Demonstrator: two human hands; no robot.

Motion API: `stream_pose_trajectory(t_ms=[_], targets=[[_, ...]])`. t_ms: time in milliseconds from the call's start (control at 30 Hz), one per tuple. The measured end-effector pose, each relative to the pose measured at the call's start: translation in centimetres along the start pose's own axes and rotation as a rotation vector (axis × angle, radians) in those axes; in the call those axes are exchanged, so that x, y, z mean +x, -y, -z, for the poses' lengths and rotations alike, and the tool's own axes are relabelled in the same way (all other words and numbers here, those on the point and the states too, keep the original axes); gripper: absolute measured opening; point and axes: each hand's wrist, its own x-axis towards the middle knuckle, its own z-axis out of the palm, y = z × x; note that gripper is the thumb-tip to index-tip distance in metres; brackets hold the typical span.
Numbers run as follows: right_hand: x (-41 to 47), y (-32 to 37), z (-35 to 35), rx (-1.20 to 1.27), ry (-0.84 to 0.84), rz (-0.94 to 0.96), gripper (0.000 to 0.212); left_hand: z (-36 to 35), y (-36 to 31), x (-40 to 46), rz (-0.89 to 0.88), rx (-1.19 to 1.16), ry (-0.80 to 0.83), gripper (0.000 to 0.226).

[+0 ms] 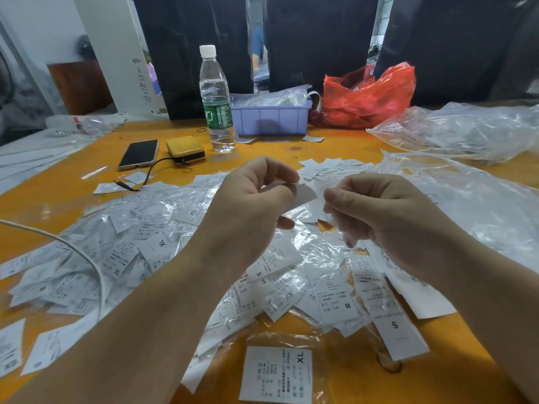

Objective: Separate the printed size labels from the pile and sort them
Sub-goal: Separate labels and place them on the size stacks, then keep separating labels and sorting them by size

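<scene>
A wide pile of white printed size labels (140,243) mixed with clear plastic wrappers covers the orange table (52,196). My left hand (250,205) is raised above the pile and pinches a small white label (304,196) between thumb and fingers. My right hand (379,208) hovers just right of it with curled fingers; whether it pinches anything is not visible. A stack marked XL (277,374) lies near the front edge. A stack marked S (399,333) lies to its right, and an M label (335,298) lies between them in the pile.
A water bottle (217,103), a phone (140,154) and a yellow power bank (185,148) with a cable stand behind the pile. A purple bin (271,116), a red plastic bag (367,97) and clear bags (460,129) sit at the back and right. A white cord (87,258) crosses the left.
</scene>
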Motion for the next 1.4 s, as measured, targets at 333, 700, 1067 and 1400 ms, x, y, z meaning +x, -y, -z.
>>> stream_pose_trajectory(t_ms=[333, 700, 1067, 1400], targets=[[0.0, -0.1, -0.2, 0.021, 0.083, -0.037, 0.031, 0.4, 0.0, 0.4, -0.166, 0.220, -0.230, 0.020], [-0.2, 0.3, -0.1, 0.071, 0.096, -0.041, 0.018, -0.1, 0.0, -0.4, -0.112, 0.250, -0.029, 0.023], [0.0, -0.1, 0.1, 0.021, 0.031, -0.054, 0.020, -0.4, 0.2, -0.3, -0.099, 0.096, 0.004, 0.021], [0.2, 0.0, 0.0, -0.035, -0.060, -0.077, 0.022, 0.0, 0.3, -0.1, -0.039, 0.036, -0.013, 0.054]])
